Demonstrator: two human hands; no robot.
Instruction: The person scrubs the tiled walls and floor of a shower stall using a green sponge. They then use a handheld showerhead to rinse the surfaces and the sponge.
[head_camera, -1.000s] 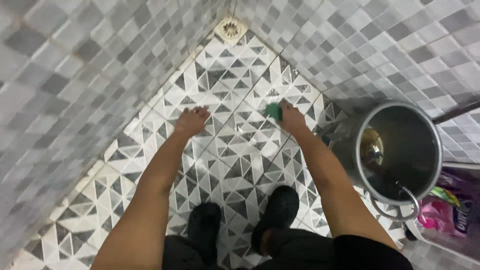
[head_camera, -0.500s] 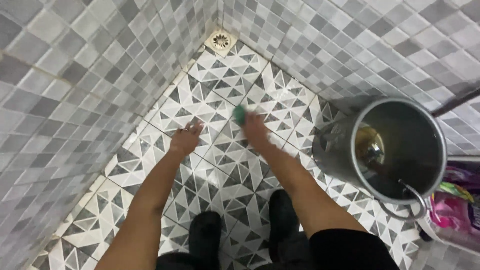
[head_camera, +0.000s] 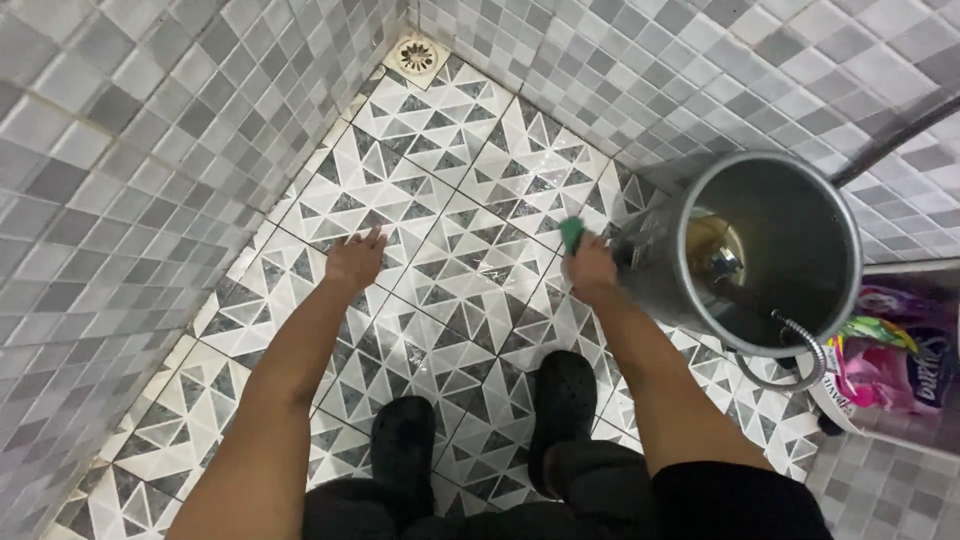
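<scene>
My right hand presses a small green scrub pad onto the wet patterned floor tiles, right beside the metal bucket. My left hand lies flat on the floor with fingers spread, bracing me, about two tiles left of the pad. My two black shoes stand on the tiles below both arms.
Grey mosaic walls meet in a corner with a round floor drain. The tall metal bucket holds water and a scoop; a shower hose hangs at its rim. Pink and purple packets lie at the right edge.
My right hand has swept the green pad from the middle of the floor rightwards to the foot of the bucket. The left hand stays planted; the view has shifted slightly.
</scene>
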